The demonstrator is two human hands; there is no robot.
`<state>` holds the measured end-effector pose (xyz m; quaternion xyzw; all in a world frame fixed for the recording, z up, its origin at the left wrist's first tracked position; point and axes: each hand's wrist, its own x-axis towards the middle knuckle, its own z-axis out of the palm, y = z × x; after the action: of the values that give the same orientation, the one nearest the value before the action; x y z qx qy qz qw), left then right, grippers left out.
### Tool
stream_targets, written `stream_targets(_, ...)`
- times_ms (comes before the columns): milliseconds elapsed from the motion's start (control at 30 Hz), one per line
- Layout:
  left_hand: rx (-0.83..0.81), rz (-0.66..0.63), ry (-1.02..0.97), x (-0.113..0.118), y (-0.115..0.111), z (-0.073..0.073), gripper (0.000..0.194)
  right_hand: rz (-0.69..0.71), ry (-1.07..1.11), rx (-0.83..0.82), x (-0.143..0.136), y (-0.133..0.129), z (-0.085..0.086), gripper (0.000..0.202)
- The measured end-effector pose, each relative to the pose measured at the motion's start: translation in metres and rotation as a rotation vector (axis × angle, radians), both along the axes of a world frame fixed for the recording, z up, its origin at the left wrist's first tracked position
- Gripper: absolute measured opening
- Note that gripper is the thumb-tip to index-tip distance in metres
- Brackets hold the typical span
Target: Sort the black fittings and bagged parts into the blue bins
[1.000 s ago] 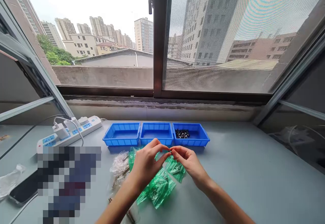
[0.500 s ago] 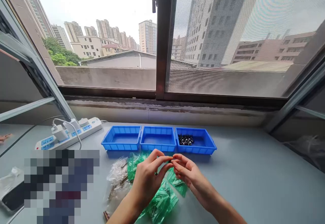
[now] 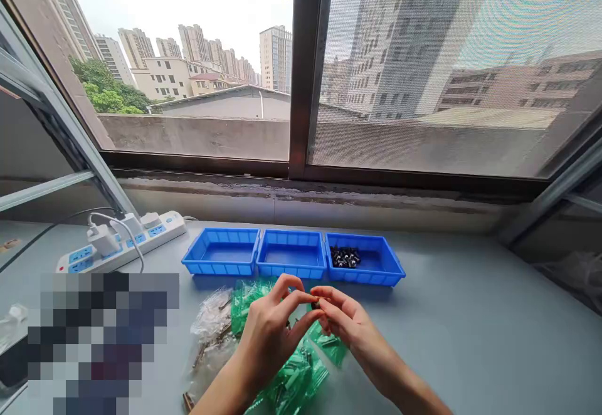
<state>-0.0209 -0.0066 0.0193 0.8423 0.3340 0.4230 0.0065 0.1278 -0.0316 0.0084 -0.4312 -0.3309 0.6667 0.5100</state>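
My left hand and my right hand meet in front of the blue trays, fingertips pinched together. Between them is a small dark piece, mostly covered by the fingers, so its kind does not show. Both hands are closed on it. Below and behind my hands lie green plastic bags with small parts inside. Left of these is a clear plastic bag holding brownish metal-looking pieces. The right-hand blue tray holds a heap of small black parts.
A left blue tray and a middle blue tray stand in a row with the right one. A white power strip with plugs and cables lies at the back left. A window rises behind the table. A blurred-out patch covers the front left.
The view has shifted slightly. My fingers have moved a little around the small dark piece, which shows somewhat more now. The trays and bags stay in place.
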Motion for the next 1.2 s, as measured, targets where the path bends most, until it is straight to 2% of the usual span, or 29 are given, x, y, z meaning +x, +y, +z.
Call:
stream_targets(133, 0.086, 0.045, 0.076, -0.004, 0.003, 0.002, 0.030, -0.027, -0.173, 0.073, 0.004, 0.005, 0.001, 0.046)
stream_targets(200, 0.124, 0.085, 0.077, -0.008, 0.005, 0.005, 0.028, -0.089, -0.229, 0.098, 0.011, 0.010, 0.001, 0.047)
stream_targets(400, 0.202, 0.125, 0.029, -0.016, 0.010, 0.010, 0.021, -0.547, -0.412, 0.123, 0.049, 0.025, -0.002, 0.052)
stream_targets(467, 0.208, 0.112, 0.031, -0.015, 0.010, 0.011, 0.019, -0.650, -0.487, 0.154, 0.059, 0.027, -0.004, 0.050)
stream_targets(533, 0.212, 0.101, 0.031, -0.014, 0.008, 0.012, 0.018, -0.694, -0.565, 0.193, 0.065, 0.028, -0.005, 0.045)
stream_targets(667, 0.212, 0.116, 0.019, -0.012, 0.004, 0.015, 0.018, -0.697, -0.653, 0.248, 0.068, 0.030, -0.007, 0.041)
stream_targets(867, 0.186, 0.190, 0.025, -0.013, 0.003, 0.016, 0.026, -0.598, -0.696, 0.330, 0.063, 0.027, -0.005, 0.039)
stream_targets(967, 0.130, 0.225, 0.021, -0.013, 0.003, 0.016, 0.035, -0.499, -0.811, 0.377, 0.048, 0.019, -0.004, 0.025)
stream_targets(1000, 0.116, 0.230, 0.020, -0.013, 0.003, 0.015, 0.038, -0.429, -0.852, 0.420, 0.041, 0.016, -0.004, 0.017)
stream_targets(1067, 0.087, 0.233, 0.027, -0.012, 0.003, 0.015, 0.040, -0.185, -0.897, 0.543, 0.027, 0.012, -0.007, 0.008)
stream_targets(1100, 0.072, 0.236, 0.034, -0.012, 0.003, 0.015, 0.041, -0.064, -0.902, 0.618, 0.021, 0.010, -0.010, 0.010)
stream_targets(1200, 0.031, 0.262, 0.053, -0.013, 0.006, 0.013, 0.041, 0.123, -0.961, 0.754, 0.010, 0.007, -0.018, 0.018)
